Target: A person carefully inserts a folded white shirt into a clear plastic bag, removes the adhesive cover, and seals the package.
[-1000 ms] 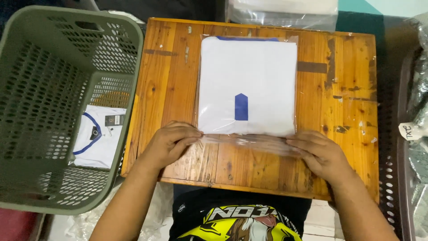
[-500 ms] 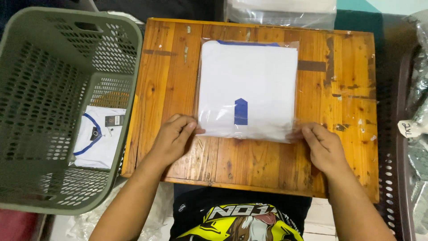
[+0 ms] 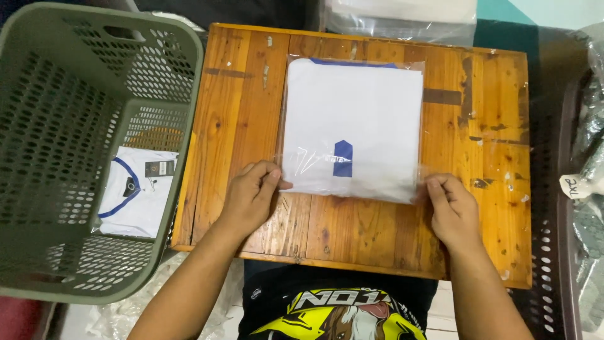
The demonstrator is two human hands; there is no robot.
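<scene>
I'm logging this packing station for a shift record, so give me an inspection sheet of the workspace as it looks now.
Surface: worn wooden board, tape scraps on it.
Job's things: white folded garment in clear bag, lying flat on the board.
Clutter: green basket holding one white shirt.
Grippers: left hand and right hand pinch the bag's near corners.
Cables: nothing seen.
Surroundings: plastic bags beyond the board; dark crate at right.

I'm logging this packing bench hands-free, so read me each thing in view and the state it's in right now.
Folded white garment: flat on the board, inside a clear bag.
Clear bag: near edge pinched at both corners.
Left hand: gripping the bag's near left corner.
Right hand: gripping the near right corner.
Green basket: upright, holding one bagged white shirt.
Wooden board: level, tape-marked.
</scene>
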